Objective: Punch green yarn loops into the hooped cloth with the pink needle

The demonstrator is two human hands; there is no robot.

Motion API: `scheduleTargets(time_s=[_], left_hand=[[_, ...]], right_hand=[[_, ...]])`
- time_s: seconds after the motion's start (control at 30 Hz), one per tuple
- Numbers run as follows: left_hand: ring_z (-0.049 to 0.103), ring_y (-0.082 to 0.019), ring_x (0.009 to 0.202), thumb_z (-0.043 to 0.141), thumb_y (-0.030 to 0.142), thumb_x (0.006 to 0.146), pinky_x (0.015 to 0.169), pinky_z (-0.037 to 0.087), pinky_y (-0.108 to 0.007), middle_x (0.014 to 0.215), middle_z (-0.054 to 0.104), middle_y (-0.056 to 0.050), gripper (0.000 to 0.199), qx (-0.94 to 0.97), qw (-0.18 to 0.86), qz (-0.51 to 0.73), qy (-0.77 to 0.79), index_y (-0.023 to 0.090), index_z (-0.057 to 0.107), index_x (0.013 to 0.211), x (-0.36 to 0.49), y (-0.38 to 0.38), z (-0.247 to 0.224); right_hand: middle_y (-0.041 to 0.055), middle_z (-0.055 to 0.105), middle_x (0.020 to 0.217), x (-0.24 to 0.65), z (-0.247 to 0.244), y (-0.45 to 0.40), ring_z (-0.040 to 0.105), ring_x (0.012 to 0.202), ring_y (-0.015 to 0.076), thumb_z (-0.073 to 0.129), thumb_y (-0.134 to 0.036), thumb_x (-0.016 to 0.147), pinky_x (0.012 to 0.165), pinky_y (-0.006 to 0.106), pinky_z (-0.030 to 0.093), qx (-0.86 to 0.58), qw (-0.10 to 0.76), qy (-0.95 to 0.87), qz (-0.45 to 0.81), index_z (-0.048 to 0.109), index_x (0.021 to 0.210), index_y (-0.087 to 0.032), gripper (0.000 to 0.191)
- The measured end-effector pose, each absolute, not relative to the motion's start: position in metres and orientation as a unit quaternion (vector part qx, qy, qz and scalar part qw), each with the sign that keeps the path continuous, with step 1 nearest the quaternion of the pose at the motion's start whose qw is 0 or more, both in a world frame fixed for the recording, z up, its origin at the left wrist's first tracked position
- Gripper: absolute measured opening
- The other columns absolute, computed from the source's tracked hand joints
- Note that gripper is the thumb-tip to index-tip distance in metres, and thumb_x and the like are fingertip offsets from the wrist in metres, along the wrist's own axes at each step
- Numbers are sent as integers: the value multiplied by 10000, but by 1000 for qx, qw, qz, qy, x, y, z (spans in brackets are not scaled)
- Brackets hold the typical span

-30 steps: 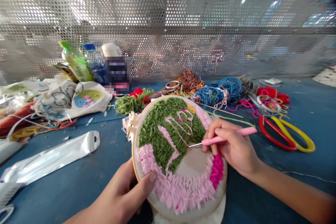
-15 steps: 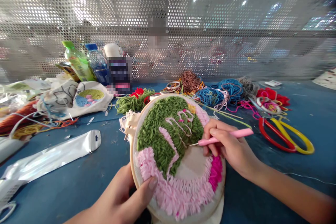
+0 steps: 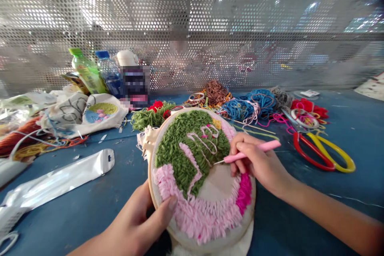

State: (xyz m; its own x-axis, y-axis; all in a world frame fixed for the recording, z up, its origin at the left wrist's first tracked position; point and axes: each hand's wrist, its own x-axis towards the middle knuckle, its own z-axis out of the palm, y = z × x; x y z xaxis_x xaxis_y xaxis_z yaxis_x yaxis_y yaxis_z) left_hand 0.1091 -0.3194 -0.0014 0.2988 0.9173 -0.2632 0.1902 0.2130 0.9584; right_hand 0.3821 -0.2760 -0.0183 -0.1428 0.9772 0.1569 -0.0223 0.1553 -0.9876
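An embroidery hoop [image 3: 152, 186] with tufted green and pink yarn [image 3: 207, 220] is held tilted up before me. My left hand [image 3: 147, 212] grips its lower left rim, thumb on the front and the other fingers hidden behind. In my right hand [image 3: 252, 156] is a pink-handled punch needle [image 3: 255, 151], pinched between thumb and fingers. Its thin metal tip meets the lower edge of the green stitching, beside a patch of bare cloth [image 3: 220, 184]. Outlines of light pink yarn run across the green area. A magenta tufted patch [image 3: 244, 194] lies below my right hand.
Scissors [image 3: 324, 156] with red and yellow handles lie at the right. Tangled yarn [image 3: 240, 108] lines the back of the blue table [image 3: 288, 212]. At the left are a plastic sleeve [image 3: 66, 178], another stitched cloth [image 3: 105, 114] and bottles [image 3: 88, 72]. Behind stands a perforated metal screen [image 3: 210, 8].
The handle of the punch needle has shifted slightly left and up with my right hand, its tip staying at the green edge. The whole view has shifted a little.
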Motion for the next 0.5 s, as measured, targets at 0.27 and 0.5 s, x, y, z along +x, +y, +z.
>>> scheduleTargets(time_s=[0.27, 0.5], left_hand=[[471, -111, 522, 698, 606, 741, 457, 437, -184, 601, 578, 2, 418, 546, 582, 286, 530, 194, 634, 756, 109, -323, 5], [450, -85, 498, 691, 708, 669, 429, 403, -158, 587, 560, 24, 542, 531, 587, 300, 532, 180, 581, 724, 115, -320, 5]], right_hand=[[-32, 527, 683, 372, -16, -283, 497, 590, 98, 458, -335, 969, 617, 223, 460, -432, 355, -744, 367, 537, 830, -207, 205], [-21, 555, 702, 368, -14, -286, 481, 586, 108, 458, -308, 959, 530, 229, 365, -449, 323, -758, 347, 562, 911, -196, 160]])
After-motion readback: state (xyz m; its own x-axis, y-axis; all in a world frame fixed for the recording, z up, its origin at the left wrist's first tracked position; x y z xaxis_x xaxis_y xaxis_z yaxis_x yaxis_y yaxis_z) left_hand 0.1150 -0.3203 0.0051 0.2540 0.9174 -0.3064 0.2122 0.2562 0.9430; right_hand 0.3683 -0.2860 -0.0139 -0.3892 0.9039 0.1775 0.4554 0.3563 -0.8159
